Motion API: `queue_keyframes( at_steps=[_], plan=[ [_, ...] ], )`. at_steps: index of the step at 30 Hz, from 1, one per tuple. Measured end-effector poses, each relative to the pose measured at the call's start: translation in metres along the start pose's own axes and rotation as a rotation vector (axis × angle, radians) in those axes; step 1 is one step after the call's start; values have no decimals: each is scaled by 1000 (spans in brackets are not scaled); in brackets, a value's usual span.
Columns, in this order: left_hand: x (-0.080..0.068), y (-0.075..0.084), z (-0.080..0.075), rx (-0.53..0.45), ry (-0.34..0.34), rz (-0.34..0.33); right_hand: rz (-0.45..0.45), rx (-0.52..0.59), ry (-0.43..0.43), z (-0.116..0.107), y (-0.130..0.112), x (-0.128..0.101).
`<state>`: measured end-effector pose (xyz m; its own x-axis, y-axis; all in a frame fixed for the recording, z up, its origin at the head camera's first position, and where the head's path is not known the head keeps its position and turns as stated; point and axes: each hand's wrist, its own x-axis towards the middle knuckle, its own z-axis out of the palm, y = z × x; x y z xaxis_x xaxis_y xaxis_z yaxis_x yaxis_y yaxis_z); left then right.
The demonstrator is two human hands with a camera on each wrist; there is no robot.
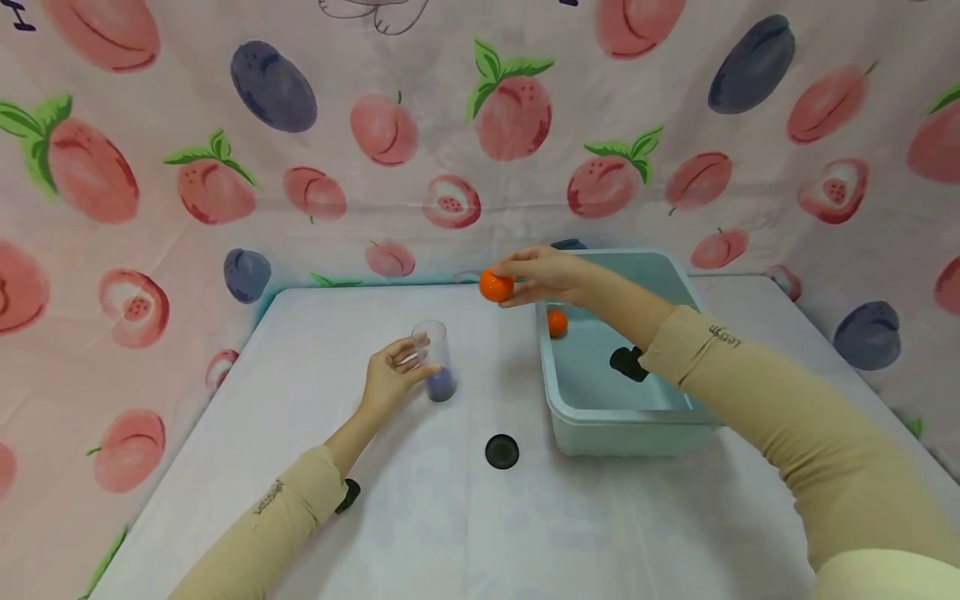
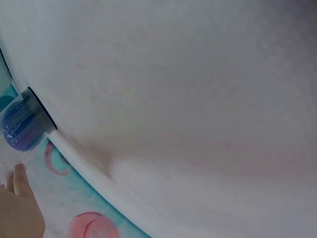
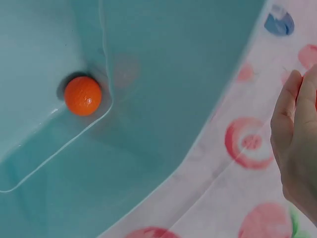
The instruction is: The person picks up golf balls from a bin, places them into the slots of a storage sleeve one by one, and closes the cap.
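Observation:
My left hand [image 1: 386,379] holds a clear plastic tube [image 1: 429,335] upright on the table, thumb on one side and fingers on the other. A blue-purple ball [image 2: 22,126] lies at the bottom of this tube, whose top is uncovered. Between thumb and fingertips my right hand [image 1: 546,273] grips an orange ball [image 1: 495,286], raised beside the left rim of a light blue basin [image 1: 630,435]. In the right wrist view that hand is at the right edge, with its ball almost wholly hidden behind the fingers.
Inside the basin, another orange ball [image 3: 82,95] rests in a corner. A round black lid [image 1: 502,452] lies flat on the white tabletop [image 1: 420,517], between tube and basin. Behind the table hangs a fruit-patterned cloth [image 1: 517,192]. The right forearm [image 1: 622,304] crosses above the basin.

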<state>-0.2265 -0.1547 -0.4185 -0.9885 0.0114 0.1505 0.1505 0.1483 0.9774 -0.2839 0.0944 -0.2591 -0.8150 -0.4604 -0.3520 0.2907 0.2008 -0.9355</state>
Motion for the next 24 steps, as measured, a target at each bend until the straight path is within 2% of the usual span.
queue_keyframes(
  at_steps=[9,14,24],
  plan=[
    [-1,0,-2,8,-6,-26,19,-144,-41,29,2,6],
    [-1,0,-1,-6,-1,-15,30,-178,-16,42,0,12],
    [0,-3,-1,-58,-6,-27,-52,-299,26,64,9,22]
  ],
)
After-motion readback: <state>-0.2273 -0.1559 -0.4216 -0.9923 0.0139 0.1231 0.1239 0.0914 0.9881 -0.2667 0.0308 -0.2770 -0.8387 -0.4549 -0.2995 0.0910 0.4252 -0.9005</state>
